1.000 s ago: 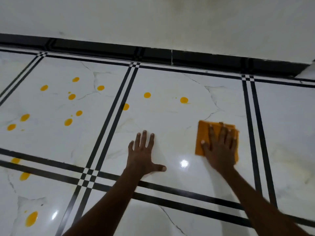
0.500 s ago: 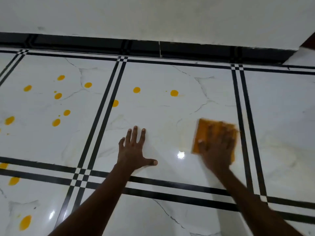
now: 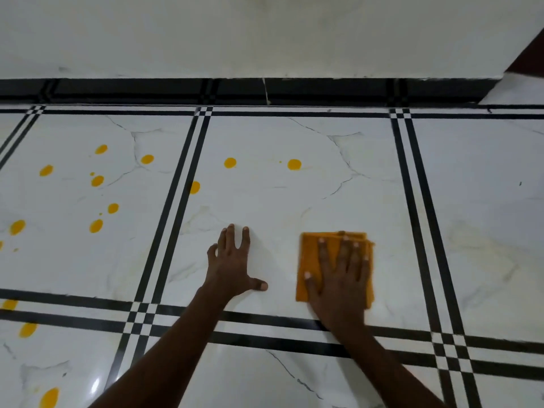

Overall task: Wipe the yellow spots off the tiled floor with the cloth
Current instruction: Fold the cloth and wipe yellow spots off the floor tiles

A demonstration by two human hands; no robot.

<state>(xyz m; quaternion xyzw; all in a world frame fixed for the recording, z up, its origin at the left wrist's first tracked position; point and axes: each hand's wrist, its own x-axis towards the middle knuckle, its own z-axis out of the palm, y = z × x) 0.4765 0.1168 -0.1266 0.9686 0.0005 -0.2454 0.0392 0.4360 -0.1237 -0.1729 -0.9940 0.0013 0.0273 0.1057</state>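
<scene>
- Two hands are pressing on the white tiled floor (image 3: pixel 294 201); the cloth (image 3: pixel 312 266) is lying closer to the left hand (image 3: pixel 232 266) than half a second ago, and is no longer blurred.
- Right hand (image 3: pixel 341 278) is lying flat on the folded orange cloth, fingers (image 3: pixel 344 251) spread, pinning rather than gripping it.
- Left hand is resting bare on the tile, fingers splayed wide.
- Cloth's longer side is running away from the person, toward the wall (image 3: pixel 265 33).
- Yellow spots (image 3: pixel 293 164) are sitting beyond both hands and well to the left.

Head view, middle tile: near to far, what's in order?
Near double black border → right hand flat on orange cloth → yellow spot → far border line → black skirting → white wall.
</scene>
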